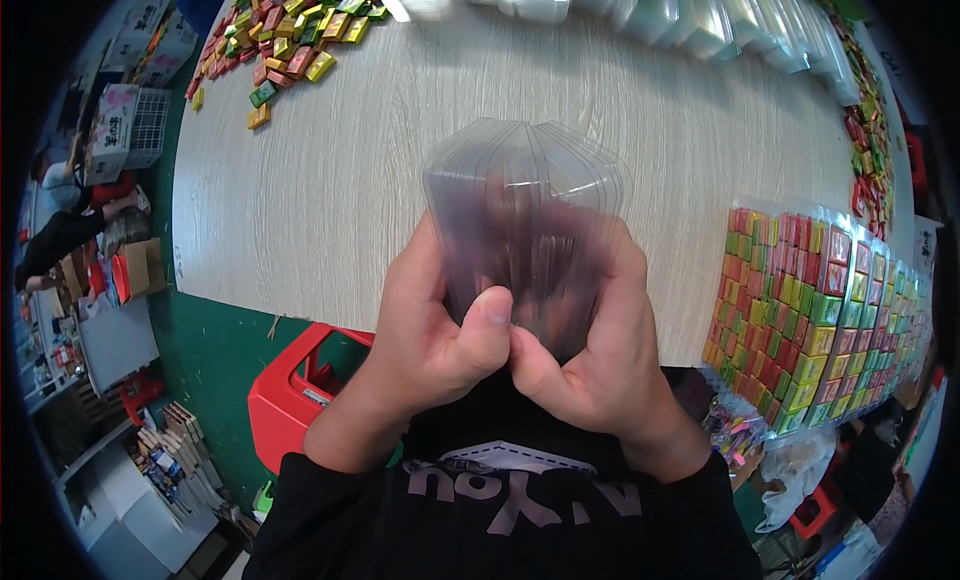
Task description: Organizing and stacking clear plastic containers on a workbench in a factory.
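Observation:
A stack of clear plastic sleeves (530, 180) is held up in front of me, over the near edge of the table. My left hand (440, 325) wraps its left side, and my right hand (600, 330) wraps the right side. Both thumbs press on the near end of the stack and almost meet in the middle. The far ends of the sleeves fan out a little. Through the plastic my other fingers show dimly behind the stack.
Small wrapped pieces in red, green and yellow (290, 30) lie heaped at the far left. More clear plastic packs (690, 20) line the far edge. Filled clear packs of coloured pieces (790, 310) stand at the right. A red stool (290, 390) is below the table's left side.

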`<state>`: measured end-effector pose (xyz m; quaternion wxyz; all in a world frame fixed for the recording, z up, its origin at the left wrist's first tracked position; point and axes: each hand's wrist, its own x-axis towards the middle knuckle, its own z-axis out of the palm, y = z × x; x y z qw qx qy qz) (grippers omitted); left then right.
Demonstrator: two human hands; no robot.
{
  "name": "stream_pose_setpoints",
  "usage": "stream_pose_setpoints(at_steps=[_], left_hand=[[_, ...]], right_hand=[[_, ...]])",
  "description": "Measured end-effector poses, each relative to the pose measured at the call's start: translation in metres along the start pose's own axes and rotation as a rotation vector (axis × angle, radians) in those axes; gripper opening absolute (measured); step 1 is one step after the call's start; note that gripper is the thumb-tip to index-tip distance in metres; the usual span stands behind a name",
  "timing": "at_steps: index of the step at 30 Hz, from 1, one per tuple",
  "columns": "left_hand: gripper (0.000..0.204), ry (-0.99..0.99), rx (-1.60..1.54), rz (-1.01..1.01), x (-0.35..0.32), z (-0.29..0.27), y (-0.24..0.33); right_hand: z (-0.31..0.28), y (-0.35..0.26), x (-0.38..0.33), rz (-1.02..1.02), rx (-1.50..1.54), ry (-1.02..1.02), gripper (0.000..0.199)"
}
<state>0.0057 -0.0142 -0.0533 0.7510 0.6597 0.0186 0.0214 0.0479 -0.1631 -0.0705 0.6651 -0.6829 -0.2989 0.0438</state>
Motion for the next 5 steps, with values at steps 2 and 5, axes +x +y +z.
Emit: stream_pose_setpoints(at_steps=[2, 5], left_hand=[[0.053, -0.006, 0.008, 0.006, -0.0002, -0.0004, -0.0001], [0.053, -0.004, 0.007, 0.006, 0.0002, 0.0000, 0.0003]], right_hand=[[0.0001, -0.0001, -0.0002, 0.005, 0.004, -0.003, 0.073], [-0.0001, 0.0000, -0.0001, 0.010, 0.003, -0.004, 0.073]])
